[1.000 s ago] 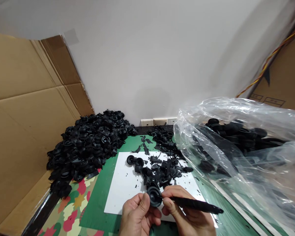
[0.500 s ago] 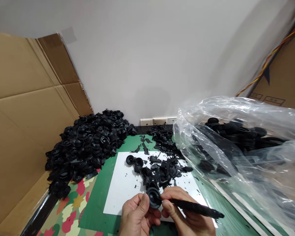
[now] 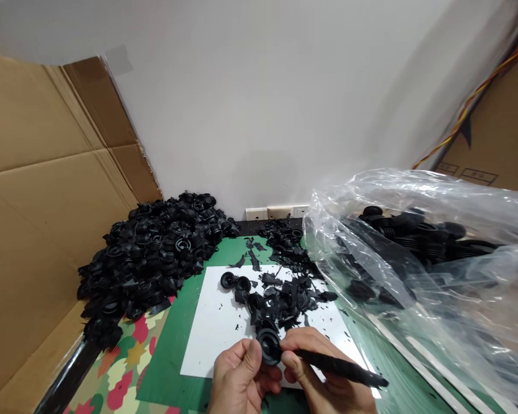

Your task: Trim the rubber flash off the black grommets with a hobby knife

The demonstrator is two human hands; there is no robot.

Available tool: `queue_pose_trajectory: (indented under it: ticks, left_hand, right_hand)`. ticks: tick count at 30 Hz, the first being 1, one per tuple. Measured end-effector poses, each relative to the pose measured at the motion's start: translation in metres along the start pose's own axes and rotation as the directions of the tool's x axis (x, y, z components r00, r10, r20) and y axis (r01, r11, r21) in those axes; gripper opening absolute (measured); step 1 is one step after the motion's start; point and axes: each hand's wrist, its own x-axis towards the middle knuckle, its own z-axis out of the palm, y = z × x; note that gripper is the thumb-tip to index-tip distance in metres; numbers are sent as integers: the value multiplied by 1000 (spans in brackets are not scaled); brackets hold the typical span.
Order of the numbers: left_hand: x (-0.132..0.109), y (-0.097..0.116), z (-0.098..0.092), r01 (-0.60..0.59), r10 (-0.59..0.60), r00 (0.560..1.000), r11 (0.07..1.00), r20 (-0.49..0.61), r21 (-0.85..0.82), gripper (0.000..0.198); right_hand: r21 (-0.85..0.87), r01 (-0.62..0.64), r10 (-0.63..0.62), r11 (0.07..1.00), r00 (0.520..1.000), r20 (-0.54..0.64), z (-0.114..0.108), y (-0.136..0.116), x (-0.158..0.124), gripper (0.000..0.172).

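My left hand [image 3: 242, 371] is closed on a round black rubber part [image 3: 268, 345], thumb on its rim and fingers underneath. The part's hollow, ringed face is turned up toward me. Between the thumb and fingers of my right hand [image 3: 317, 368] is a slim black-handled tool [image 3: 341, 367], held like a pen, with its rear end pointing right. The front of this tool meets the right edge of the rubber part; its tip cannot be made out. Just beyond my hands, more black rubber parts [image 3: 243, 284] and torn scraps [image 3: 291, 299] lie on a white sheet [image 3: 202, 345].
A large heap of black ribbed rubber parts [image 3: 155, 247] rises at the left beside a cardboard box [image 3: 47, 201]. On the right, a clear plastic bag [image 3: 362, 259] holds more black parts. The white sheet lies on a green mat [image 3: 168, 356]. Sockets [image 3: 276, 213] line the wall's base.
The rubber part has tilted slightly between my hands and moved a little to the left. Both hands keep their grip, and the surroundings look the same.
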Motion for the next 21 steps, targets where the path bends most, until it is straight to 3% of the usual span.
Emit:
queue_pose_trajectory:
  ticks: [6,10,14,21]
  left_hand:
    - [-2,-1,1,11,-11,1000,1000,1,-7,28]
    - [0,0,-1,-9,9,1000,1000,-30,6,27]
    - [0,3,-1,-32,34,996,999,-77,35,30]
    - [-3,6,1,-85,88,990,996,-110,32,31]
  right_hand:
    - [24,5,-4,1000,999,-34,6,-3,-3,17]
    - [126,-111,130,986,979,-158,-1,-4,-2,13]
    - [145,-136,172,980,945,-277,-8,-5,2,17]
    - [162,-178,218,971,937,-273,-6,-6,4,20]
